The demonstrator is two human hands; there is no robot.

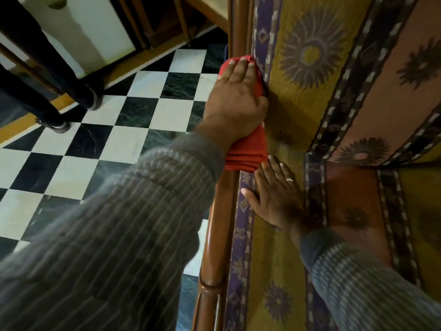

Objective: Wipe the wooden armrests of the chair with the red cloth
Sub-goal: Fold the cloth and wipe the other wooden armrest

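We see the red cloth (pixel 245 149) folded into a thick pad and draped over the wooden armrest (pixel 219 225), a rounded, glossy brown rail that runs from the bottom of the view up past the fingers. The left hand (pixel 235 101) lies flat on top of the cloth, palm down, fingers stretched out and close together, pressing it onto the rail rather than gripping it; whether the thumb curls under the rail we cannot tell. A red edge of the cloth shows just beyond the fingertips (pixel 243 60), and its stacked folds stick out behind the wrist. The right hand (pixel 272 197) rests open and flat on the patterned upholstery (pixel 310 75), holding nothing, its fingertips just beside the near end of the cloth and its thumb reaching toward the rail. A ring (pixel 289 179) sits on one of its fingers. Both arms wear a grey striped sweater (pixel 119 235). The fabric under and beyond the right fingers is mustard with dark sunburst motifs and purple and black bands. To the far side of the left fingers lies a black-and-white checkered floor (pixel 100 144), where dark furniture legs (pixel 47 75) stand well apart from the hands.
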